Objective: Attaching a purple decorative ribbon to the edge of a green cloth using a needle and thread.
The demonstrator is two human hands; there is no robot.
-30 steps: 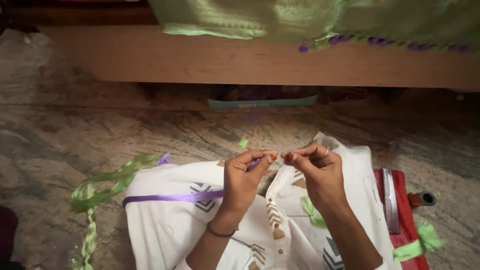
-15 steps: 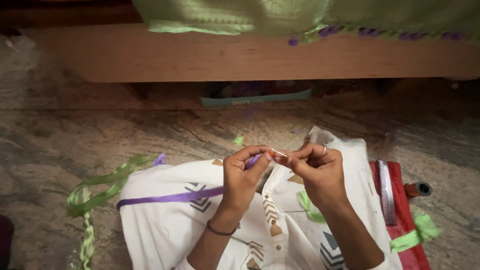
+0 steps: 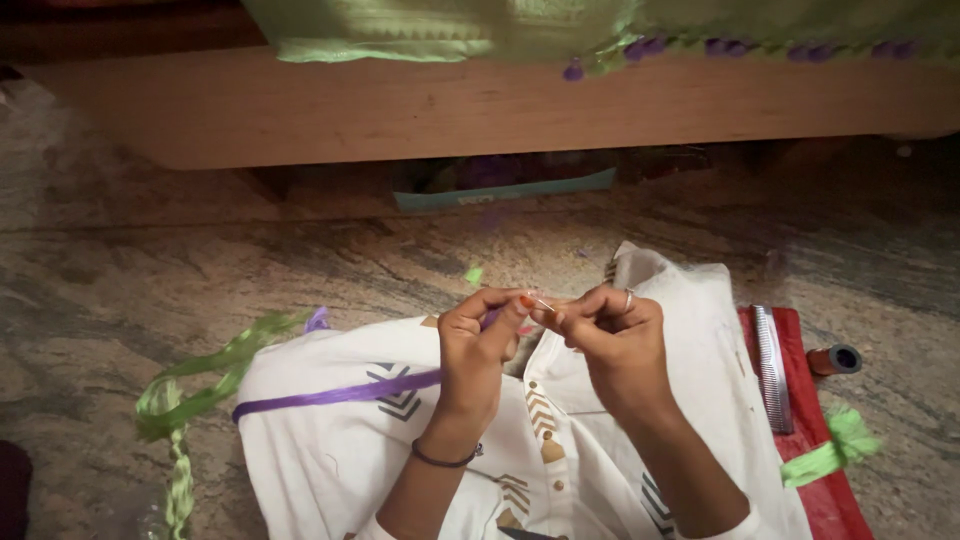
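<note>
Since a moment ago our hands have barely shifted, both staying raised over the white cloth on our lap. Our left hand pinches a purple ribbon (it trails left across the cloth), and our right hand is closed on a thin needle between the fingertips

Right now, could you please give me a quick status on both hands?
Left hand pinching purple ribbon. Right hand pinching a thin needle-like piece at the left fingertips. White patterned cloth beneath; nothing in the way.

Bare floor before wooden bedframe
</note>
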